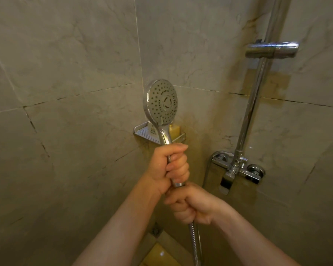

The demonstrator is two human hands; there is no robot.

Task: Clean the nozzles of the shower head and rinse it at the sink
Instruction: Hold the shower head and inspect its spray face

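A: State the position of the hands.

B: The left hand [171,166] grips the handle of the shower head [160,101], fingers curled fully round the chrome stem, thumb on top. The right hand [192,203] sits directly below it, touching it, and is wrapped round the hose [195,244] at the point where the hose joins the handle. Both forearms rise from the lower edge of the view and converge at the centre.

A: Orientation of the shower head?

B: Upright, held in front of the tiled corner. The round nozzle face is turned toward the camera and slightly right. The hose hangs down from the right hand and leaves the view at the bottom.

A: Containers?

B: A perforated white corner shelf [142,132] is fixed to the wall behind the handle. It holds a yellow bottle [175,129], partly hidden by the handle; a second item beside it cannot be identified.

A: Other fittings?

B: A chrome riser rail [252,104] stands to the right, carrying an unoccupied holder bracket [271,49]. The mixer valve [236,170] is mounted at the rail's base.
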